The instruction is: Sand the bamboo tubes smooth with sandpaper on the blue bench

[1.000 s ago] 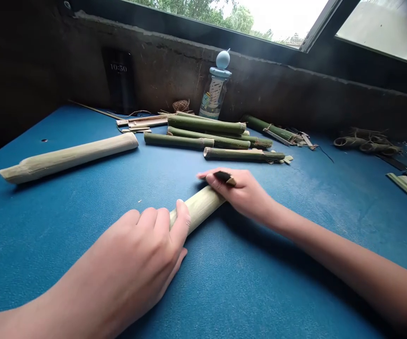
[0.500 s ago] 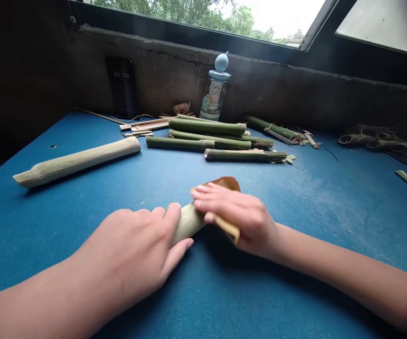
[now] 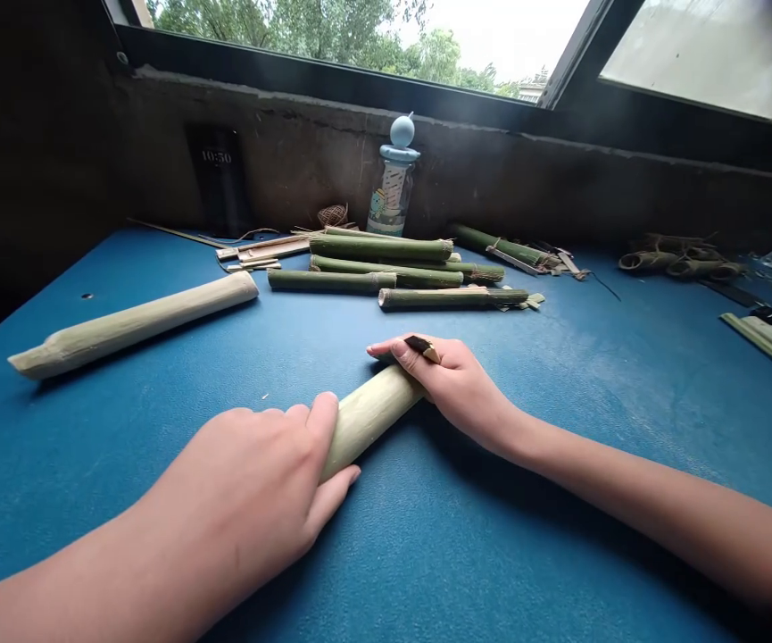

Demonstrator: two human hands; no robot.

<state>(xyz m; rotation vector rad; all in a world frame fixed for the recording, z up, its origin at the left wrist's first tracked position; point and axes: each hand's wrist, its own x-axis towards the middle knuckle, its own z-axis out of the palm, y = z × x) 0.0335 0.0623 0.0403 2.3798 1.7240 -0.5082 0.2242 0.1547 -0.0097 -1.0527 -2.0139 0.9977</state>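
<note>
My left hand (image 3: 265, 469) is wrapped round the near end of a pale, peeled bamboo piece (image 3: 369, 415), which slants away to the right above the table. At its far end, my right hand (image 3: 456, 384) is closed round the bamboo with its thumb on top. A folded sheet of sandpaper (image 3: 424, 348), dark on one side and tan on the other, pokes up between the thumb and fingers. The rest of the sheet is hidden by that hand. To the left lies a second peeled bamboo length (image 3: 137, 323), its left tip cut at a slant.
Several green bamboo sticks (image 3: 386, 248) lie across the back of the blue table (image 3: 546, 554). Behind them stand a blue-capped bottle (image 3: 392, 183), a ball of twine (image 3: 333, 216) and a phone (image 3: 217, 183). Tied bamboo rings (image 3: 680, 259) and split strips (image 3: 767, 344) are at right.
My right hand has turned over, from palm down on top of the bamboo to gripping round its far end with the thumb up. The left hand keeps its hold. The view has shifted slightly.
</note>
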